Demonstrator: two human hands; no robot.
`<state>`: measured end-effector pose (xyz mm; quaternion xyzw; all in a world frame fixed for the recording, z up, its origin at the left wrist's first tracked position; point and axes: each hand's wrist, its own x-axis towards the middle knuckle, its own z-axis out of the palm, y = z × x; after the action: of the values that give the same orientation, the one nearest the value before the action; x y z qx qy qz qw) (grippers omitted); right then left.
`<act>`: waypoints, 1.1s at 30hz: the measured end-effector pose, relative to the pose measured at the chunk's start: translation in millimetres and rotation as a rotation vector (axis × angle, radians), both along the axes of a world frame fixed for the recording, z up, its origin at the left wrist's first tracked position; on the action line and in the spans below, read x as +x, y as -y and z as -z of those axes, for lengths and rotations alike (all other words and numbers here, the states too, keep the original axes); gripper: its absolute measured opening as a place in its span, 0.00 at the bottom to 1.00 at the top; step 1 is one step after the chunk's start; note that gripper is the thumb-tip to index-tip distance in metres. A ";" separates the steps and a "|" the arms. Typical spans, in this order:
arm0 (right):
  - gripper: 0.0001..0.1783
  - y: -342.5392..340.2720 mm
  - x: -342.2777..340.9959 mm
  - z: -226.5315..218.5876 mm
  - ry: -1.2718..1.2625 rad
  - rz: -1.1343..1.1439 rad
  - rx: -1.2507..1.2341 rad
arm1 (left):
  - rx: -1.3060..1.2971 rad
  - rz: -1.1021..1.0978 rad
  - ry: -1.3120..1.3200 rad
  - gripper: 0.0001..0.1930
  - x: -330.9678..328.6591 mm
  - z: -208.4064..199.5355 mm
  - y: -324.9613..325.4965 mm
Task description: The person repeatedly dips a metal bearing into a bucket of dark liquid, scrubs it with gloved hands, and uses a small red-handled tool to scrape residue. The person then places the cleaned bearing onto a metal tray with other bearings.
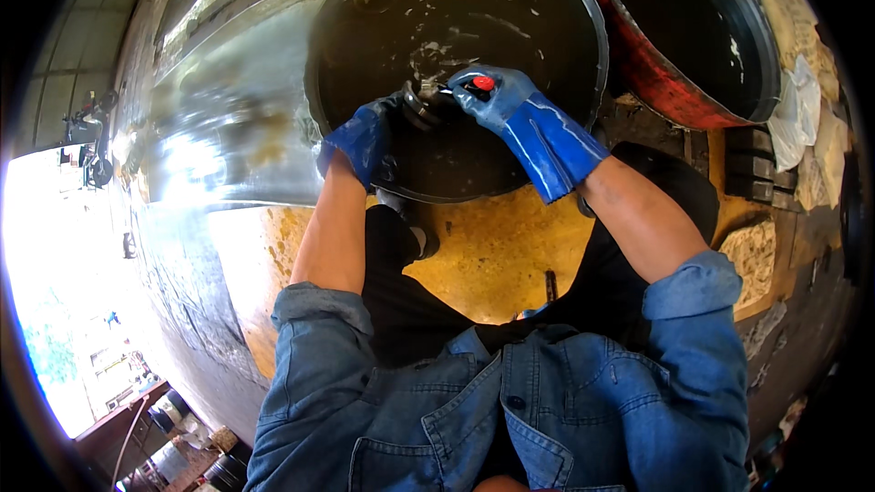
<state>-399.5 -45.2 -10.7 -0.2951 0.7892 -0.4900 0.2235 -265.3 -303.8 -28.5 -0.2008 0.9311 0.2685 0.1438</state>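
Nearest to me is a blue denim jacket [437, 396] with sleeves rolled to the elbows, and beyond it black trousers [396, 251], the knees set wide over a stained yellow floor [510, 255]. Bare forearms reach forward into long blue rubber gloves.

The left hand [360, 138] has its fingers curled round a dark, ringed metal part [419, 111], gripping it at its left side; the part is a little blurred, so I can't make out its exact shape. The right hand [499, 102] is closed around a tool [483, 83] with a black and red handle, fingers pressed together on it, and its short shaft points left toward the part. I can't tell whether the tip touches.

Both hands, and the part between them, are over the near half of a big round tub [602, 55] of dark liquid [519, 23], pale streaks shining on its surface. Left of the tub lies a wet, glossy metal sheet [237, 96].

Farther to the right stands a red drum [652, 64], dark inside, with a clear plastic bag [798, 114] beside it. Far off left, a two-wheeler [96, 150] stands by a glaring bright opening [55, 264].
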 end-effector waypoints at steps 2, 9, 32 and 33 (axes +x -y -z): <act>0.13 3.5 -2.5 0.0 -0.052 0.027 0.018 | 0.111 0.025 -0.088 0.23 0.9 22.1 16.7; 0.12 1.2 0.5 8.2 -0.044 0.046 -0.052 | 0.244 -0.051 -0.208 0.21 -16.0 20.1 -4.4; 0.10 0.1 -4.1 5.8 0.024 0.046 -0.047 | 0.061 0.213 -0.159 0.17 -30.9 -36.9 -47.7; 0.10 -0.4 -6.2 9.0 0.022 0.076 -0.037 | 0.060 0.214 -0.161 0.17 -33.2 -37.3 -48.2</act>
<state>-405.7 -44.7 -19.7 -0.2634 0.7883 -0.5158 0.2078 -298.6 -255.6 8.8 -0.0740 0.9473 0.2944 0.1025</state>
